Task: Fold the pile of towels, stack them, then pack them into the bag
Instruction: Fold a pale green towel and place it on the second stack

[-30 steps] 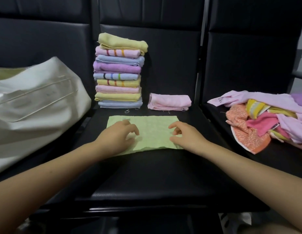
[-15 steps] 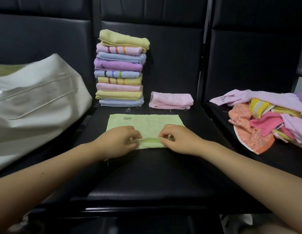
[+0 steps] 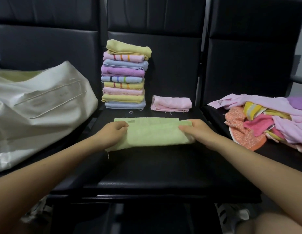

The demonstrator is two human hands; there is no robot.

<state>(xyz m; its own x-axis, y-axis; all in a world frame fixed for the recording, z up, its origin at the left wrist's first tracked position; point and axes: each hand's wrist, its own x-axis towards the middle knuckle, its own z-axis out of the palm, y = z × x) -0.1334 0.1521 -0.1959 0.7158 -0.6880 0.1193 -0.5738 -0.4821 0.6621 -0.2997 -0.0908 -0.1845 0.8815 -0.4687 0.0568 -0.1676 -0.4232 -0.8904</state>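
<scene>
Head view looks down on a black padded seat [image 3: 147, 168] of smooth, faintly shiny leatherette, one of a row of such seats. Across its middle lies a pale green towel [image 3: 152, 132] of soft nubbly terry, folded into a long band with a rounded near fold. The left hand [image 3: 113, 132] grips its left end with curled fingers, and the right hand [image 3: 197, 130] grips its right end the same way — thumbs on top, fingers tucked under the cloth. Toward the back edge of the seat, left of centre, stands a stack of folded towels [image 3: 125, 76], nine layers in yellow, pink, blue and purple, some striped, leaning slightly. Just beside it to the right rests a single folded pink towel [image 3: 171, 103] with loose threads. A slumped off-white canvas bag [image 3: 38, 108] fills the seat to the left, its side overlapping the left edge. On the right-hand seat sprawls a pile of unfolded towels [image 3: 268, 120] — pink, lilac, orange and yellow. Bare black padding runs from the green towel to the front edge.
</scene>
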